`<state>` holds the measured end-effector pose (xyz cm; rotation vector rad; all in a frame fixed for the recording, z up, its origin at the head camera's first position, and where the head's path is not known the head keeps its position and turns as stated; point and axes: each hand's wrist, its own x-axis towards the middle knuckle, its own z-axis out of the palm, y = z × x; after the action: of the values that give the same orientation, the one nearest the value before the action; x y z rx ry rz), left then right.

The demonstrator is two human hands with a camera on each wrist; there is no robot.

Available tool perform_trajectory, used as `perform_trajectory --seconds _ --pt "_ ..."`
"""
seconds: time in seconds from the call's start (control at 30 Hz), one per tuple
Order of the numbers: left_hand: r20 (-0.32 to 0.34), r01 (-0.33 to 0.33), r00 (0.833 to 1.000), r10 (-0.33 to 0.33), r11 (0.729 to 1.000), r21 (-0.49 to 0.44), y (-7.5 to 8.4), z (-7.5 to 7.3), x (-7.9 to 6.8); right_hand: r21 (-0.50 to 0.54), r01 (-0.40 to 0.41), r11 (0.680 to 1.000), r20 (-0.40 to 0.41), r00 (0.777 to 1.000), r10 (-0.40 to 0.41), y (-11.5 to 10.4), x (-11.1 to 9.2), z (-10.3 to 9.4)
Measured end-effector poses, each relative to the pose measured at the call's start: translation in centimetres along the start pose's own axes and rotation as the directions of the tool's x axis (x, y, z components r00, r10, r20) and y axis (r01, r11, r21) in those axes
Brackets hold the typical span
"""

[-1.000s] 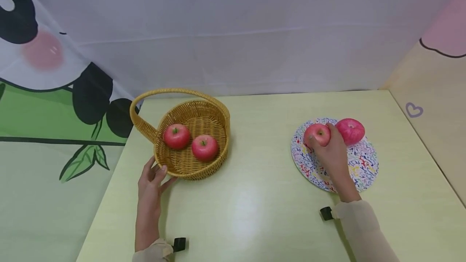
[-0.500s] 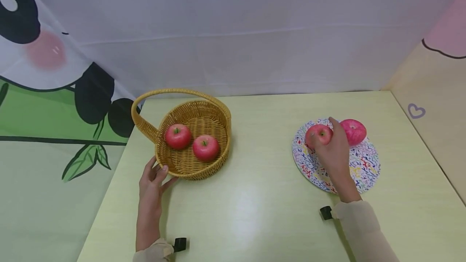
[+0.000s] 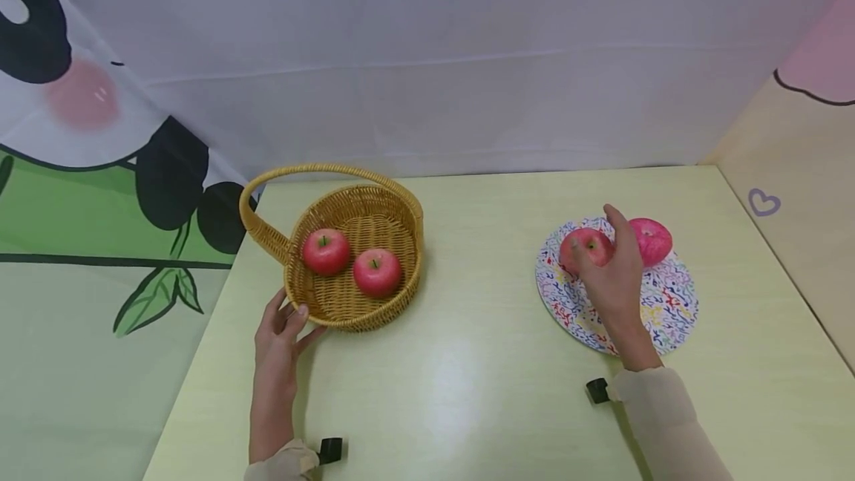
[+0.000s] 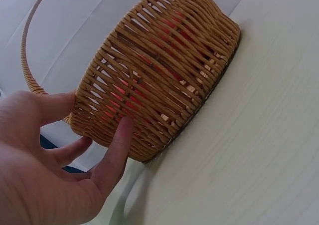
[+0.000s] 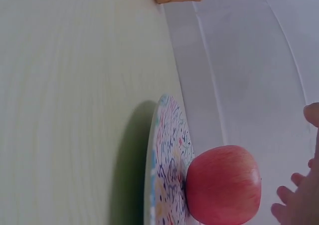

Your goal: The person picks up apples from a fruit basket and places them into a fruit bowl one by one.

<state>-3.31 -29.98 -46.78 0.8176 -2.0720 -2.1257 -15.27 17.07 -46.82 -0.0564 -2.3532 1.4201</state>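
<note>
In the head view, my left hand is at the near left side of a wicker basket with a tall handle. Its slightly bent fingers and thumb touch the basket's rim and outer wall, as the left wrist view shows. One red apple and another red apple lie in the basket. On the right, my right hand is spread above a patterned round plate. An apple on the plate lies between its thumb and fingers; the right wrist view shows the fingers apart from an apple. A pinkish-red fruit is behind the hand.
The pale table reaches a hanging cloth backdrop at its far edge. A printed panel is on the left and a beige one on the right. Black wrist-worn pieces stick out near both sleeves.
My right hand's fingers have opened and lifted off the apple, which has shifted slightly right on the plate. My left hand and the basket stay in place.
</note>
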Motion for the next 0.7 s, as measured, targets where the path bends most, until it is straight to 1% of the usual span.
perform_trajectory --seconds 0.1,0.2,0.3,0.4,0.47,0.53,0.7 --pt "0.003 -0.002 1.0 0.002 1.0 0.002 -0.1 0.0 0.0 0.08 0.045 0.996 -0.022 0.999 -0.043 -0.3 -0.1 0.0" --pt "0.005 0.0 1.0 0.0 1.0 0.005 -0.2 -0.1 0.1 0.166 0.101 0.981 -0.028 0.995 -0.098 -0.6 -0.1 0.0" --pt "0.004 -0.001 1.0 0.001 1.0 0.004 -0.2 0.0 0.1 0.264 0.143 0.954 -0.001 0.989 -0.148 -0.7 -0.2 0.0" --pt "0.001 -0.003 1.0 0.003 1.0 0.001 -0.2 0.0 0.1 0.36 0.17 0.917 0.054 0.978 -0.202 -0.8 -0.3 0.1" --pt "0.001 -0.005 1.0 0.005 1.0 -0.001 -0.2 0.0 0.2 0.415 0.18 0.892 0.099 0.965 -0.241 -0.9 -0.4 0.2" --pt "0.0 -0.004 1.0 0.004 1.0 -0.003 -0.2 0.0 0.2 0.449 0.199 0.871 0.137 0.948 -0.287 -1.1 -0.5 0.3" --pt "0.001 0.001 1.0 -0.001 1.0 -0.005 -0.1 0.0 0.1 0.507 0.273 0.817 0.19 0.889 -0.416 -1.7 -0.7 0.5"
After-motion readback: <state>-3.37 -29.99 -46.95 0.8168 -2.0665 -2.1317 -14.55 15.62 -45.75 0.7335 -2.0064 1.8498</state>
